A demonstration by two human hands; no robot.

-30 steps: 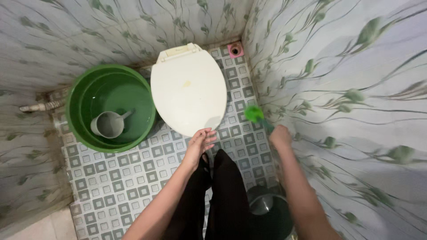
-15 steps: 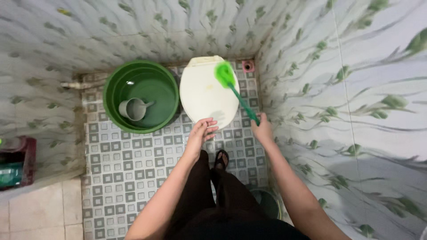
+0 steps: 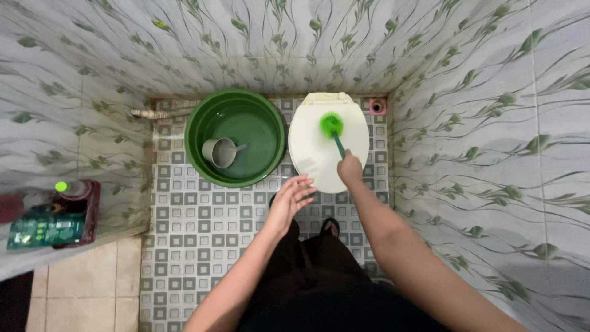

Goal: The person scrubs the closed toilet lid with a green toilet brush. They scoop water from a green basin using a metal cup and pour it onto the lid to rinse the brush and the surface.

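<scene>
My right hand [image 3: 350,170] grips the handle of a green toilet brush [image 3: 332,126]. Its bristle head rests on the closed cream toilet lid [image 3: 307,150], near the lid's middle. My left hand [image 3: 293,198] hovers with fingers spread just off the lid's front left edge and holds nothing. Below me are my dark trousers and one sandalled foot [image 3: 330,227].
A big green tub [image 3: 196,126] with water and a grey scoop [image 3: 219,152] stands left of the toilet. A pipe stub [image 3: 147,113] juts from the back left wall. A pink drain cover [image 3: 377,107] sits in the back right corner. Bottles in a dark crate [image 3: 77,209] rest at the left.
The brush swung from beside the toilet up over the lid and now sits on its middle. My left hand left the lid's front edge. The view pulled back and shifted left.
</scene>
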